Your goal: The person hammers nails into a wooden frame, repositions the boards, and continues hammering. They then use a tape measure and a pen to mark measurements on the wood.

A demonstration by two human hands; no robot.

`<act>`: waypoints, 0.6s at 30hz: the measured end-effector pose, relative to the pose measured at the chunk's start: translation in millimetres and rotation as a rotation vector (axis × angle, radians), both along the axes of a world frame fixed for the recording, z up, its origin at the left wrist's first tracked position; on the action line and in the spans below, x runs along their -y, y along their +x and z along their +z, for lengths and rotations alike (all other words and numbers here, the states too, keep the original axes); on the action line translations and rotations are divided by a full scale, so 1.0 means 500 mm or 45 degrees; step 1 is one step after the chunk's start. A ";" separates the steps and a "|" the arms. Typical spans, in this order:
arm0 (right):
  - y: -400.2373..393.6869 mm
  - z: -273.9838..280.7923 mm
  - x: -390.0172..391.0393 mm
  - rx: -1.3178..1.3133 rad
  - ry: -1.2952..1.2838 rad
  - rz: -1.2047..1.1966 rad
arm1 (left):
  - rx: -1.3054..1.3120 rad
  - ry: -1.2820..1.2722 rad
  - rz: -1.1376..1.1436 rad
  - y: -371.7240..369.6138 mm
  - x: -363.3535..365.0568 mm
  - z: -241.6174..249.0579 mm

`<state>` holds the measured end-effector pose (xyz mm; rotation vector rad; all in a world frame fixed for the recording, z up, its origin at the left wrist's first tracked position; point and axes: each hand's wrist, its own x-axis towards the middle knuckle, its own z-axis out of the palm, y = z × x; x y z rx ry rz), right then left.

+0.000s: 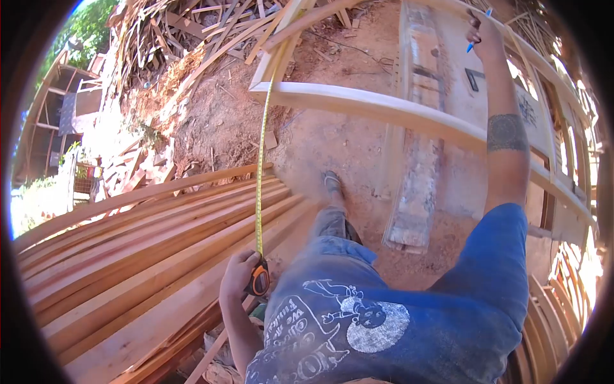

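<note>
My left hand (239, 274) is closed around an orange and black tape measure (258, 279), low beside my body. From it a yellow tape blade (261, 173) runs out toward the far end of a pale wooden frame (358, 99) and passes over its corner. At the upper right, my right arm is stretched out over the frame. My right hand (474, 35) has its fingers closed on a blue pen (488, 13), whose lower tip shows beneath the fingers. A small dark square-shaped object (472, 80) lies on a pale board below that hand.
Long planks (160, 237) are stacked at the left. A weathered beam (412, 211) lies on the dirt beneath the frame, right of my foot (332, 182). Scrap wood (204, 25) is piled at the top, and more planks (553, 320) stand at the lower right.
</note>
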<state>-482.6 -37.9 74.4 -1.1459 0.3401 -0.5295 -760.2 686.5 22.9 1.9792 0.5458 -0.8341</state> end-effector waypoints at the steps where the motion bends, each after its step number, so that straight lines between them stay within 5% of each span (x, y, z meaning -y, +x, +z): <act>1: -0.074 0.022 0.015 -0.007 -0.019 -0.047 | 0.014 0.013 0.003 -0.017 0.018 0.023; 5: -0.370 0.047 0.042 0.093 -0.031 -0.451 | -0.025 0.072 -0.044 -0.086 0.051 0.037; 11: -0.730 -0.074 0.105 -0.124 0.081 -0.319 | -0.033 0.099 -0.238 -0.231 0.020 -0.032; 18: -0.817 -0.225 -0.086 -0.678 0.218 -0.175 | 0.234 0.331 -0.366 -0.333 0.126 0.001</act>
